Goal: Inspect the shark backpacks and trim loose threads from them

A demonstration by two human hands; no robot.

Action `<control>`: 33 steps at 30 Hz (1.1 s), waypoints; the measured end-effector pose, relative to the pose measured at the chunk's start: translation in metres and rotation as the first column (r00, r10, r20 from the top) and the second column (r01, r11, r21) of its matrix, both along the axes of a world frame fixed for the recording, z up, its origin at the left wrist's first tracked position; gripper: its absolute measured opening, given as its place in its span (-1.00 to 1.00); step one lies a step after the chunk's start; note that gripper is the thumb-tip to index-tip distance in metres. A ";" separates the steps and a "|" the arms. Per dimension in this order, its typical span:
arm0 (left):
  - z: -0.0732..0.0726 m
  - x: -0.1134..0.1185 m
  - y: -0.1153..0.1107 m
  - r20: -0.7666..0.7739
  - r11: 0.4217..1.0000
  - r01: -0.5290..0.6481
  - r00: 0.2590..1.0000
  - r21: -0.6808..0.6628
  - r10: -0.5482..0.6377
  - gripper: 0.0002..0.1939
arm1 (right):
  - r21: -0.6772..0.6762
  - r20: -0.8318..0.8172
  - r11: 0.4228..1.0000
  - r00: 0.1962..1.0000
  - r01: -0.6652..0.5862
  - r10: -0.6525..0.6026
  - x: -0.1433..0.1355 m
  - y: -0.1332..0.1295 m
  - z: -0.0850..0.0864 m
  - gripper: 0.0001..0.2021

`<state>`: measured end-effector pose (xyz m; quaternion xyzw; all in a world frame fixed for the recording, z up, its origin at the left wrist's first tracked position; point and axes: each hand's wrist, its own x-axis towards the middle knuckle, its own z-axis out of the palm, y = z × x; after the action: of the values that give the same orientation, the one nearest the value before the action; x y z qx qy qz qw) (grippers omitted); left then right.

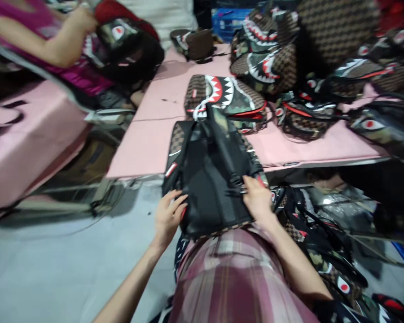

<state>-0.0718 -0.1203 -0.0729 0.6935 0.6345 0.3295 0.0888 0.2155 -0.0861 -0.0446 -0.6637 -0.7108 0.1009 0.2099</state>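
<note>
A backpack (210, 188) lies with its black back panel and shoulder straps facing up, partly on the pink table and partly over my lap. My left hand (170, 213) grips its lower left side, fingers curled over the edge. On the opposite side my right hand (258, 199) is closed on the edge near a strap buckle. Checkered and camouflage fabric shows along the backpack's sides. Just beyond it, touching or nearly so, rests another backpack (222, 96) with a shark-mouth print and an orange-edged zip opening.
More shark-print bags (265, 67) are piled at the back and right of the pink table (138, 152). Below on the right, several bags (323, 242) lie heaped. At the upper left, a person in a magenta top (50, 49) handles a backpack (124, 45) beside another pink table (30, 143).
</note>
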 end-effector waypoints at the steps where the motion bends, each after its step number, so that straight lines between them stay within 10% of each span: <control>1: 0.005 -0.001 -0.011 -0.006 0.999 -0.033 0.999 0.040 0.034 -0.76 | 0.055 -0.156 0.997 0.986 0.062 -0.053 0.012 -0.004 -0.001 -0.69; 4: 0.009 -0.003 -0.047 -0.021 0.997 -0.054 0.998 0.048 0.055 -0.77 | 0.136 -0.517 0.938 0.830 0.320 -0.208 0.037 -0.015 -0.006 -0.71; 7: -0.006 0.003 -0.080 -0.028 0.999 -0.002 1.000 0.035 0.003 -0.82 | 0.162 -0.611 0.937 0.777 0.311 -0.152 0.028 -0.031 -0.004 -0.73; 11: -0.033 0.017 -0.104 0.000 0.988 -0.046 0.999 0.150 0.047 -0.73 | 0.189 -0.547 0.976 0.814 -0.107 0.195 -0.018 -0.063 0.006 -0.83; 17: -0.042 0.018 -0.102 0.071 0.938 -0.098 0.994 0.334 0.079 -0.77 | 0.331 -0.225 0.741 0.714 -0.584 0.663 -0.072 -0.088 -0.015 -0.82; 24: -0.038 0.013 -0.095 0.051 0.915 -0.014 0.999 0.402 -0.008 -0.88 | 0.355 0.334 0.692 0.777 -0.629 0.534 -0.096 -0.096 -0.030 -0.82; 33: -0.033 0.012 -0.091 0.091 0.892 -0.004 0.995 0.453 -0.041 -0.90 | 0.418 0.342 0.695 0.810 -0.585 0.476 -0.111 -0.093 -0.030 -0.82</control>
<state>-0.0597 -0.2113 -0.1061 0.6841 0.5288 0.5007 -0.0409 0.1043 -0.1793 -0.0751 -0.3565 -0.8909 -0.1019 0.2623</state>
